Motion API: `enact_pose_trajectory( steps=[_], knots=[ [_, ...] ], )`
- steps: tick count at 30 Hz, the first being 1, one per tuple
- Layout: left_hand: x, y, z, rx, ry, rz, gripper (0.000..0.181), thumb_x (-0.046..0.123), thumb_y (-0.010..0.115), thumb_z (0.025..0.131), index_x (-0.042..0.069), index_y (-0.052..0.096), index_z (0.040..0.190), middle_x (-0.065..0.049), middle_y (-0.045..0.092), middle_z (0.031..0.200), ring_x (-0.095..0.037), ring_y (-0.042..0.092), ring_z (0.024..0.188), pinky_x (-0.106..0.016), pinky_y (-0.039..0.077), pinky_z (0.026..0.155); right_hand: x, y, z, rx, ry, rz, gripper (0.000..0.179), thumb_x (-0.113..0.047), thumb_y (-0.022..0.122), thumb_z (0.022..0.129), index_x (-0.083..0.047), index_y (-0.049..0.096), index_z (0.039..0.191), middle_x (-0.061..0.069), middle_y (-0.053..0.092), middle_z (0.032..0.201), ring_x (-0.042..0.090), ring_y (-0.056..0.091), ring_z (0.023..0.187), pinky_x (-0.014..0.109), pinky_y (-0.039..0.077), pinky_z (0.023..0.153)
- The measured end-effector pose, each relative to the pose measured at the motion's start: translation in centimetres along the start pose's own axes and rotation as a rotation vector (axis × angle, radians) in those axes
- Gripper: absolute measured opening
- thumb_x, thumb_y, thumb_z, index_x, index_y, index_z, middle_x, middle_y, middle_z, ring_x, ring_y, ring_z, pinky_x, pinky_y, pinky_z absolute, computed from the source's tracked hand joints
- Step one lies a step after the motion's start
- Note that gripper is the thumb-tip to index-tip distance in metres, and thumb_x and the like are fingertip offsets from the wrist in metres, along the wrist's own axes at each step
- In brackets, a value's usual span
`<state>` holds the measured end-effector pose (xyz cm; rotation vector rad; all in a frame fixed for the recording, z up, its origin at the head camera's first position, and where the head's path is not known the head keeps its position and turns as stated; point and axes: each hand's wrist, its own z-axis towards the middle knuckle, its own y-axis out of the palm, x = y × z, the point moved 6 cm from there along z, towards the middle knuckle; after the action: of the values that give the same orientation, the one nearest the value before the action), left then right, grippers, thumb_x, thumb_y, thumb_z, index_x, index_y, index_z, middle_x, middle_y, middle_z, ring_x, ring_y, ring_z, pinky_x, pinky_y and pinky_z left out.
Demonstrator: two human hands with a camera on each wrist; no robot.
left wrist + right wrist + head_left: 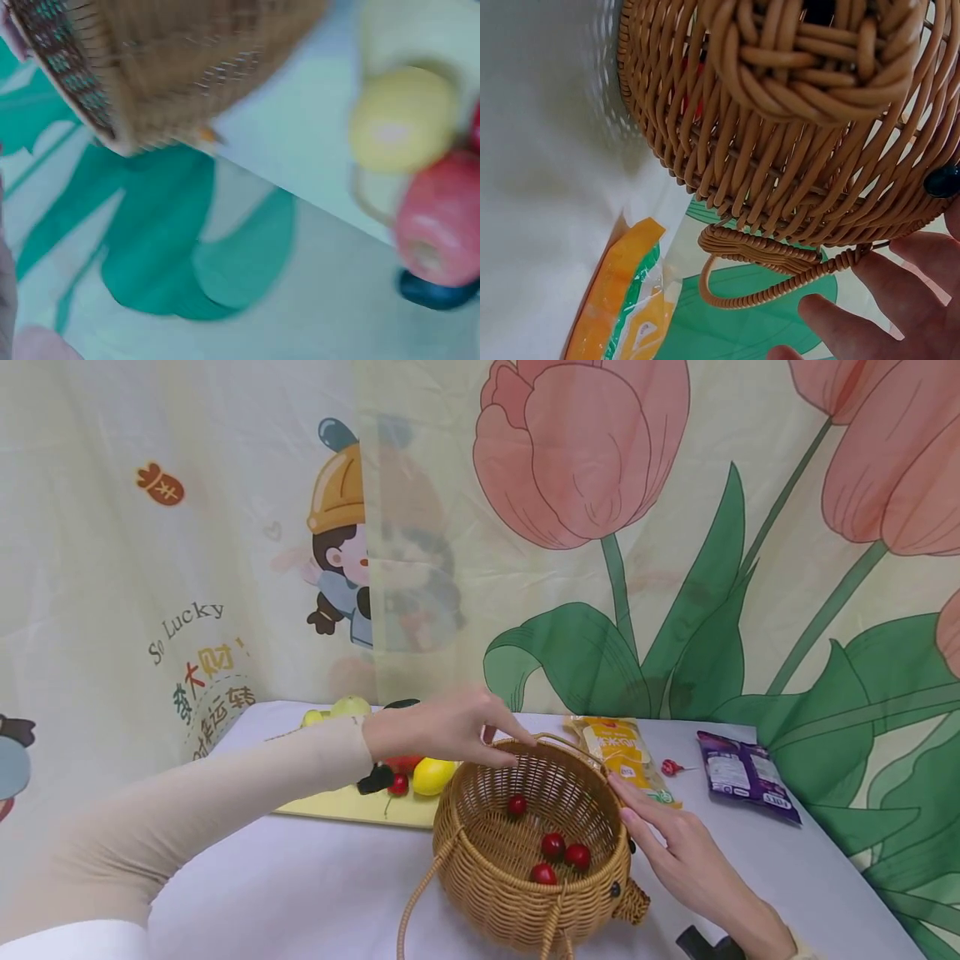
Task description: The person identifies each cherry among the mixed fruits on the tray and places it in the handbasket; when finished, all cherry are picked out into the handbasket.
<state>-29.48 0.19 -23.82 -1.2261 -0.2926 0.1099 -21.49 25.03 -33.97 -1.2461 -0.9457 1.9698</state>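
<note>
Before me, the white tabletop [300, 893] carries a wicker basket [510, 902] with four cherries [553, 846] inside. My right hand [682, 839] lies straight-fingered against its rim; my left hand [457, 724], thumb and forefinger apart, hangs over the far-left edge, contact unclear. Beyond are a lemon [433, 777], a yellow packet [618, 750] and a tulip-printed curtain [581, 460].

Left grip [468, 725] palm-down, right grip [686, 843] straight-fingered
</note>
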Motion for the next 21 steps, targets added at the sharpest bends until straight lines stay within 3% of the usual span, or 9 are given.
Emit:
enact_pose_trajectory(
  steps=[3, 5, 8, 11, 16, 19, 21],
  knots=[
    [-0.9, -0.9, -2.9, 0.082, -0.027, 0.055, 0.029, 0.026, 0.081, 0.088, 0.021, 0.080, 0.116, 0.007, 0.081, 0.100, -0.003, 0.060, 0.066, -0.015, 0.045, 0.060, -0.1, 0.0, 0.0, 0.005, -0.004, -0.004, 0.048, -0.030, 0.048, 0.109, -0.015, 0.046, 0.155, 0.013, 0.052, 0.154, 0.043, 0.054, 0.137, 0.066, 0.048, 0.101],
    [-1.5, -1.4, -5.1, 0.132, -0.057, 0.084, 0.029, 0.026, 0.083, 0.086, 0.022, 0.081, 0.114, 0.009, 0.080, 0.094, -0.002, 0.061, 0.066, -0.016, 0.045, 0.059, -0.1, 0.0, 0.0, 0.004, -0.004, -0.003, 0.048, -0.030, 0.048, 0.109, -0.014, 0.046, 0.155, 0.013, 0.052, 0.154, 0.043, 0.054, 0.137, 0.065, 0.048, 0.101],
    [-2.8, -1.8, -8.6, 0.187, -0.118, 0.078, 0.029, 0.022, 0.086, 0.083, 0.019, 0.081, 0.111, 0.008, 0.080, 0.092, -0.002, 0.063, 0.069, -0.018, 0.049, 0.061, -0.1, 0.1, 0.0, -0.002, -0.002, -0.002, 0.049, -0.030, 0.048, 0.109, -0.014, 0.045, 0.155, 0.013, 0.052, 0.154, 0.043, 0.053, 0.138, 0.065, 0.047, 0.102],
    [-4.6, -1.5, -12.5, 0.176, -0.261, 0.068, 0.030, 0.020, 0.086, 0.082, 0.019, 0.081, 0.112, 0.007, 0.080, 0.095, -0.004, 0.062, 0.073, -0.020, 0.051, 0.063, -0.1, 0.1, 0.0, -0.008, 0.002, -0.002, 0.049, -0.031, 0.048, 0.110, -0.014, 0.045, 0.155, 0.013, 0.051, 0.155, 0.043, 0.053, 0.138, 0.066, 0.048, 0.102],
    [-7.7, -0.1, -18.8, 0.100, -0.513, 0.096, 0.033, 0.024, 0.086, 0.083, 0.023, 0.080, 0.116, 0.008, 0.080, 0.104, 0.001, 0.059, 0.072, -0.020, 0.048, 0.062, 0.0, 0.1, 0.0, -0.025, 0.016, -0.004, 0.050, -0.034, 0.046, 0.110, -0.014, 0.045, 0.156, 0.012, 0.050, 0.156, 0.042, 0.051, 0.140, 0.065, 0.047, 0.102],
    [-9.1, 0.8, -21.4, 0.059, -0.608, 0.091, 0.035, 0.026, 0.085, 0.083, 0.022, 0.080, 0.117, 0.008, 0.080, 0.106, 0.005, 0.054, 0.070, -0.020, 0.045, 0.061, -0.1, 0.0, 0.0, -0.028, 0.021, -0.003, 0.050, -0.035, 0.046, 0.110, -0.014, 0.044, 0.156, 0.012, 0.050, 0.156, 0.042, 0.051, 0.140, 0.066, 0.046, 0.103],
    [-9.7, 1.3, -22.5, 0.032, -0.640, 0.077, 0.035, 0.027, 0.084, 0.084, 0.022, 0.079, 0.118, 0.007, 0.080, 0.104, 0.005, 0.052, 0.069, -0.020, 0.043, 0.060, -0.1, 0.0, 0.0, -0.031, 0.023, -0.005, 0.051, -0.035, 0.046, 0.110, -0.015, 0.044, 0.156, 0.013, 0.050, 0.155, 0.044, 0.051, 0.139, 0.066, 0.046, 0.102]
  ],
)
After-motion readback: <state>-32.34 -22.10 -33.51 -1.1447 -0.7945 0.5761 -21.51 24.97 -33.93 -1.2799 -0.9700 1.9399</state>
